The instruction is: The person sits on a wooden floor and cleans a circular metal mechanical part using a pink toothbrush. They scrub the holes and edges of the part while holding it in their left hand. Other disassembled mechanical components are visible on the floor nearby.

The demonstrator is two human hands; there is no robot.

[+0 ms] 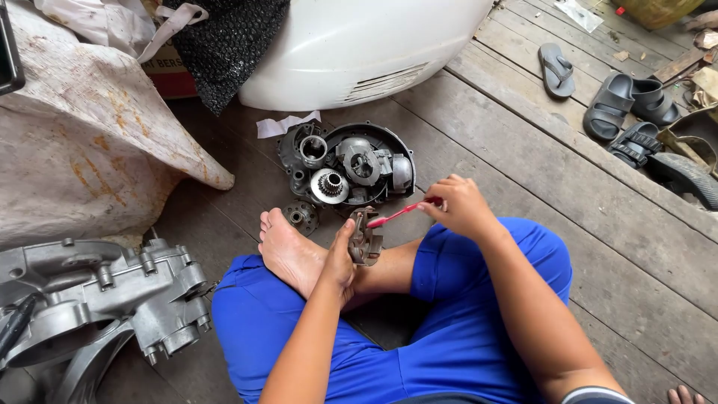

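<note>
A worn plank floor [523, 142] carries everything. Far up-left of the fingers, a red-and-tan carton [169, 71] sits half hidden under a black mesh cloth [228, 37], beside a stained sack [82, 135]; a white paper scrap [284, 124] lies just beyond the round cover [351, 168] of loose metal parts. The left hand [340, 258] rises from the lap, fingers closed around a small grey part [365, 238]. The right hand [460, 206], wrist bent, pinches a red brush [400, 214], whose tip touches that part. An engine case [97, 299] lies far left, sandals [621, 105] far right.
</note>
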